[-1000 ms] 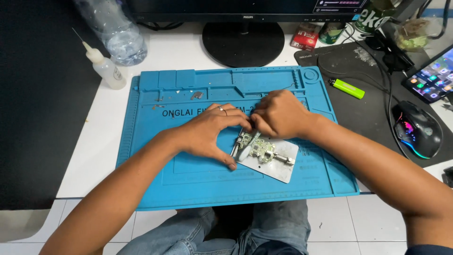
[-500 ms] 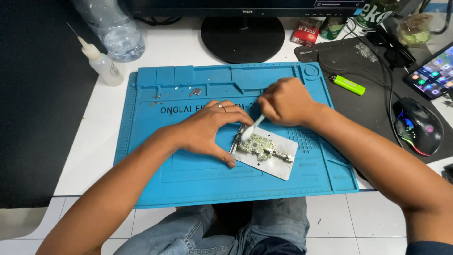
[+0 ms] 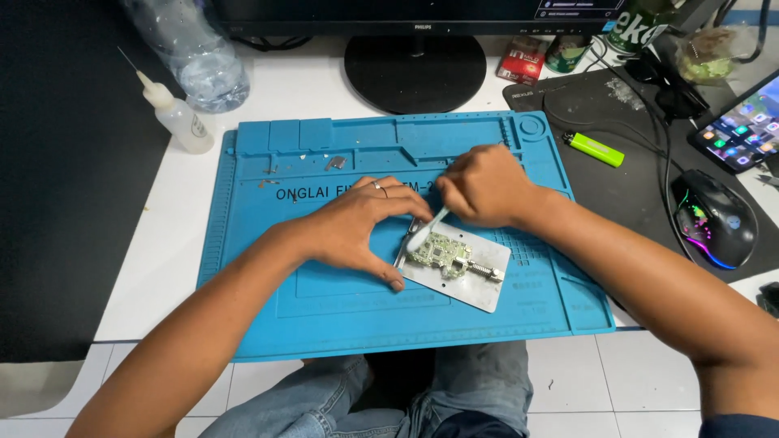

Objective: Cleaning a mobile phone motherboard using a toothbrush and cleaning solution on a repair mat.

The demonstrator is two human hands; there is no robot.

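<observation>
Compared with half a second ago, the right hand [image 3: 485, 188] has come down and slightly toward 7 o'clock, closer to the left hand [image 3: 363, 227]; the brush [image 3: 428, 229] it grips now lies at a flatter angle, its pale head on the 10 o'clock corner of the board [image 3: 439, 253]. The left hand, plate [image 3: 477, 287] and mat [image 3: 324, 308] have stayed put.

Right hand: fingers curled tight around the brush handle, at 1 o'clock from the board. Left hand: spread, palm arched over the mat, thumb tip pressed down at the plate's 9 o'clock edge, fingertips reaching the plate's 11 o'clock end. A ring [image 3: 376, 185] sits on one finger.

The board is green, clamped on the metal plate, which lies at the centre of the blue mat, toward 4 o'clock.

Hidden or unclear:
- The brush handle is buried in the right fist; only the lower shaft and head show.
- The plate's 11 o'clock end is covered by the left fingers.
- Board components are too small to make out.
- The monitor [image 3: 415, 69] is cut off at 12 o'clock, showing only its foot and lower bezel.
- The bottle [image 3: 191, 50] at 11 o'clock and the tablet [image 3: 742, 126] at 2 o'clock are cropped.

Lighter [image 3: 594, 149] and mouse [image 3: 714, 221] lie at 2 to 3 o'clock, apart from the mat.
</observation>
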